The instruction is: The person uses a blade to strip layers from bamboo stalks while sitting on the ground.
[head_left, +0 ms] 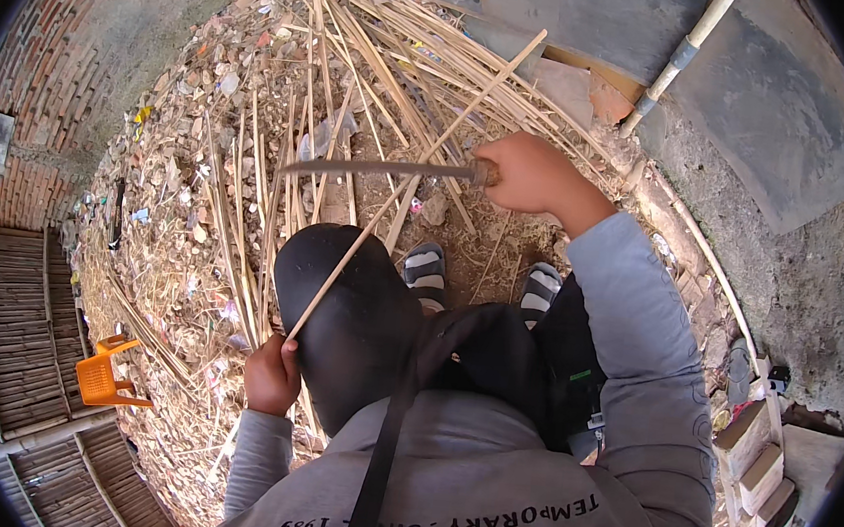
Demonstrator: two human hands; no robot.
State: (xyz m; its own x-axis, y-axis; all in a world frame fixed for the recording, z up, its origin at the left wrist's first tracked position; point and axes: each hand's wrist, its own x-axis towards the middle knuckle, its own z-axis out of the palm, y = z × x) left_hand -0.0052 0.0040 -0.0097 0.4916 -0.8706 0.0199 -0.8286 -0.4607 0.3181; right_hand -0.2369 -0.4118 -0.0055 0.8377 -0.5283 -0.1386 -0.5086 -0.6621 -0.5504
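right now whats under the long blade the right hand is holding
Under the blade, held by the right hand, a thin bamboo strip crosses, its lower end in the left hand. Below lies a heap of split bamboo and shavings; the ground beneath is covered.

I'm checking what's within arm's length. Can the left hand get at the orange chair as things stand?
Probably not. The left hand is closed on the end of a thin stick, so its grip is taken, and the orange chair lies apart, off to the left beside the slatted panels.
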